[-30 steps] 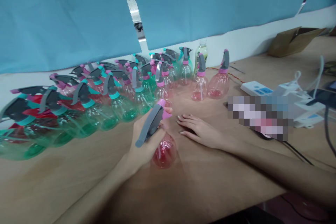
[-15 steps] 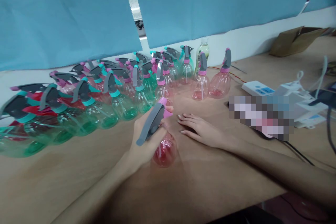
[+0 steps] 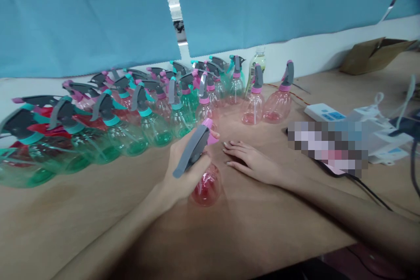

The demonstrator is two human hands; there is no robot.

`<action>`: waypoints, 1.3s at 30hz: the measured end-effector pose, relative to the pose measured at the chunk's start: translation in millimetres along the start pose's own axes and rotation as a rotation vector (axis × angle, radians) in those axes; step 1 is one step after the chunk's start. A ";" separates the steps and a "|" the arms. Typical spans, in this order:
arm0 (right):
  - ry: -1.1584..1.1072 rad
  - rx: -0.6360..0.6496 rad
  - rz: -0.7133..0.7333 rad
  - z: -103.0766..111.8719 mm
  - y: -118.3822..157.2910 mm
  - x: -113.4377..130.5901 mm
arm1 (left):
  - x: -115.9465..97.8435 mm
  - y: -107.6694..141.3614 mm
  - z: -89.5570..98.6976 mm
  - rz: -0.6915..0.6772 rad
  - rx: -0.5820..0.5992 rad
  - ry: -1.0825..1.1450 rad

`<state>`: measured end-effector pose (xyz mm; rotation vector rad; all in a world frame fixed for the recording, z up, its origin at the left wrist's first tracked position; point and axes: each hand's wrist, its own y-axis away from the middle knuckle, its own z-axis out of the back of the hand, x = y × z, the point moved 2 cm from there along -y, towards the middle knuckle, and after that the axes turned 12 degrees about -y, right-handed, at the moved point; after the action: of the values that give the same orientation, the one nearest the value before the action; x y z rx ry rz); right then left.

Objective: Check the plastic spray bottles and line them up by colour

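Observation:
My left hand (image 3: 187, 168) is wrapped round the neck of a pink spray bottle (image 3: 207, 186) with a grey and pink trigger head. The bottle's base is on or just over the table; its neck is hidden by my fingers. My right hand (image 3: 251, 162) lies flat on the table to the right of that bottle, fingers stretched out, touching no bottle. Just beyond my hands stands another pink spray bottle (image 3: 204, 111). Two more pink bottles, one upright (image 3: 252, 109) and one leaning (image 3: 278, 105), are farther back to the right.
Rows of green and pink spray bottles (image 3: 126, 138) fill the left and back of the table (image 3: 262, 227). A drink bottle (image 3: 259, 59) stands by the wall. On the right are a blurred-out flat object (image 3: 324, 146), a white power strip (image 3: 324, 113), cables and an open cardboard box (image 3: 370, 57).
The view has shifted slightly. My left hand keeps its hold on the pink spray bottle, and my right hand stays flat on the table.

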<state>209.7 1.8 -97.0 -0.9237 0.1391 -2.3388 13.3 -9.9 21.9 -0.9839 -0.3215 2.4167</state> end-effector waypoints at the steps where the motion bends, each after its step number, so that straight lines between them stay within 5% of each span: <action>1: 0.009 0.006 -0.001 -0.1 0.1 -0.2 | -0.6 -0.3 0.3 -0.017 0.003 0.004; 23: 0.017 0.014 0.009 -0.6 0.4 -2.4 | -3.1 -1.4 1.4 -0.100 0.006 0.102; 39: 0.035 0.008 0.012 0.1 1.0 -0.9 | 7.3 4.8 -4.7 0.022 0.057 0.159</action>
<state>210.9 1.6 -97.7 -0.8766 0.1489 -2.3436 10.5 -10.0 12.4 -1.1513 -0.1854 2.3350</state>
